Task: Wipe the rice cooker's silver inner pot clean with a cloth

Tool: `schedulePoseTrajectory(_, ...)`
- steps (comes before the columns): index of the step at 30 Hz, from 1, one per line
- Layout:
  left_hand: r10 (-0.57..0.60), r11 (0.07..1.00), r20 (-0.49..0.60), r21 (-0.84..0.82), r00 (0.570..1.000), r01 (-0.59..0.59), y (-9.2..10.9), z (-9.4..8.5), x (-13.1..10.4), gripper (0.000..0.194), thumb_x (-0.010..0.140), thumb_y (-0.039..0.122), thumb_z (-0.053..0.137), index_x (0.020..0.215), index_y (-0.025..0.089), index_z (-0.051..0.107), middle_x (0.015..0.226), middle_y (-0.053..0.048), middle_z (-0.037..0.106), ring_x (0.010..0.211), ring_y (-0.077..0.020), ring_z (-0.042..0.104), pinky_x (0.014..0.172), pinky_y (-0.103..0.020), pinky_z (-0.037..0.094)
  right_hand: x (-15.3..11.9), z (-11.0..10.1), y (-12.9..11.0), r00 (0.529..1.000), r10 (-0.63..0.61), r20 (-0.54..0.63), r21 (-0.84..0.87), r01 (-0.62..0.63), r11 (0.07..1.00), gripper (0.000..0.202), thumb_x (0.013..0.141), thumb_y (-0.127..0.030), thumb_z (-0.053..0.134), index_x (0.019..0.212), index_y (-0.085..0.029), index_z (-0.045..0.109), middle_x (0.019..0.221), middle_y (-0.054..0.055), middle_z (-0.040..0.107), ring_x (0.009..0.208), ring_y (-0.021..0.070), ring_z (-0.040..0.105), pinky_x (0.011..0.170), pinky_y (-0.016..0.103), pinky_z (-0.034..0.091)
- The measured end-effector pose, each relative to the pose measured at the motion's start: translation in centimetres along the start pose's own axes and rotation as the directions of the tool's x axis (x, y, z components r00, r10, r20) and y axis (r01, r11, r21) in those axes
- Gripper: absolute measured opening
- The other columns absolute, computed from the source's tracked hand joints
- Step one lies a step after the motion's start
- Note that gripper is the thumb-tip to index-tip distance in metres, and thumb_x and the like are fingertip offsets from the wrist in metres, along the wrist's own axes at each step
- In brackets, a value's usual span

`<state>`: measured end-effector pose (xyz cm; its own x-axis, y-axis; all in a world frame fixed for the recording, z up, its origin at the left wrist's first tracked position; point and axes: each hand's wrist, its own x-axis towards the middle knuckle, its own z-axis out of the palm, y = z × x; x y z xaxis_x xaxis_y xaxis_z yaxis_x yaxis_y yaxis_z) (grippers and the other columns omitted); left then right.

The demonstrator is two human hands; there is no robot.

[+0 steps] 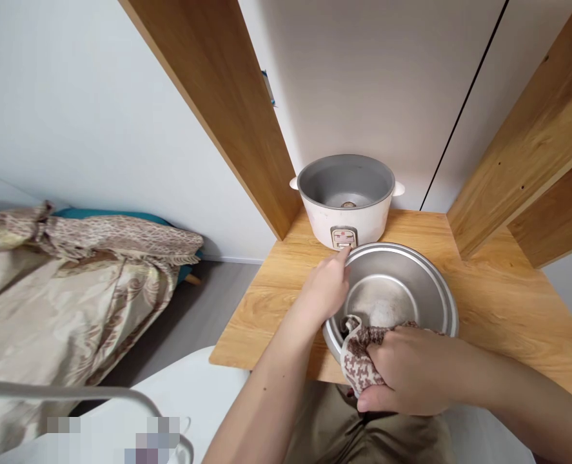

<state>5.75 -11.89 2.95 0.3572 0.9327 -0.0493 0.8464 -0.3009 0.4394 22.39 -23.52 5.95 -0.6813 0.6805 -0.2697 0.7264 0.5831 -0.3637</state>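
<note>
A round silver metal pot point(380, 303), open side up, sits at the table's front edge, right before the rice cooker base. My left hand point(328, 283) holds its left rim, with some fingers hidden. Bunched in my right hand point(406, 370) is a brown and white patterned cloth point(358, 361), pressed over the pot's near rim. The fingers of that hand are closed round the cloth. Behind the pot stands the white rice cooker base point(315, 222), with a grey interior, a heating plate at its bottom and a switch panel on its front.
The wooden table point(261, 303) runs between wooden posts, against a white wall. White seats flank my legs. At the left stands a bed or couch with a patterned cover point(87, 309). A grey curved tube point(73, 390) crosses the lower left.
</note>
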Motion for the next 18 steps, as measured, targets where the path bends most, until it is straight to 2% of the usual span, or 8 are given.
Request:
schedulePoseTrajectory(2,-0.006,1.0,-0.005,0.006,1.0,0.006,0.0,0.0,0.0,0.054,0.102,0.015,0.045,0.156,0.016,0.052,0.143,-0.02,0.069,0.13,-0.0338,0.068,0.106,-0.044,0.053,0.1,0.0,0.1,1.0,-0.018,-0.003,-0.045,0.018,0.999,0.047,0.101,-0.063,0.062,0.095,-0.018,0.075,0.083,0.008,0.079,0.073,0.0252,0.074,0.059,0.033,0.041)
schedulePoseTrajectory(5,0.001,1.0,-0.007,0.005,1.0,-0.001,0.0,0.0,0.0,0.054,0.102,0.014,0.045,0.155,0.016,0.053,0.142,-0.019,0.07,0.13,-0.0327,0.068,0.106,-0.042,0.053,0.1,1.4,-0.6,0.999,-0.008,-0.054,-0.227,-0.004,0.974,0.057,0.101,-0.067,0.059,0.081,-0.016,0.072,0.068,0.01,0.074,0.065,0.0262,0.071,0.06,0.035,0.042)
schedulePoseTrajectory(9,0.025,1.0,-0.001,-0.004,1.0,-0.025,-0.1,0.1,0.2,0.054,0.102,0.014,0.046,0.156,0.016,0.052,0.144,-0.019,0.068,0.132,-0.0332,0.067,0.109,-0.042,0.051,-0.1,2.7,-1.5,0.995,0.009,-0.103,-0.305,-0.04,0.952,0.058,0.102,-0.068,0.057,0.079,-0.016,0.07,0.063,0.009,0.071,0.059,0.0251,0.068,0.058,0.035,0.041)
schedulePoseTrajectory(13,0.024,1.0,0.012,0.0,1.0,-0.024,0.1,-0.1,0.3,0.055,0.102,0.014,0.045,0.157,0.016,0.051,0.148,-0.019,0.066,0.134,-0.0346,0.066,0.11,-0.044,0.051,-0.1,1.4,-0.7,0.997,0.051,-0.051,-0.142,-0.058,0.988,0.054,0.101,-0.068,0.059,0.089,-0.017,0.072,0.071,0.008,0.074,0.061,0.0247,0.068,0.058,0.033,0.04)
schedulePoseTrajectory(15,0.024,1.0,0.022,-0.001,0.999,-0.024,0.1,-0.3,0.3,0.055,0.102,0.012,0.045,0.157,0.017,0.051,0.148,-0.019,0.066,0.135,-0.0341,0.065,0.11,-0.044,0.051,-0.1,0.5,0.2,1.0,-0.013,-0.01,0.041,0.013,0.999,0.042,0.1,-0.061,0.065,0.097,-0.02,0.072,0.084,0.005,0.078,0.072,0.0235,0.07,0.061,0.031,0.041)
schedulePoseTrajectory(18,0.025,1.0,0.042,0.001,0.999,-0.025,0.1,-0.4,0.4,0.055,0.102,0.013,0.046,0.157,0.017,0.051,0.15,-0.019,0.065,0.137,-0.0338,0.064,0.112,-0.044,0.05,-0.1,-0.2,0.9,0.995,-0.099,0.029,0.108,0.095,0.99,0.027,0.098,-0.047,0.069,0.1,-0.02,0.073,0.09,0.004,0.078,0.077,0.0221,0.07,0.065,0.031,0.042)
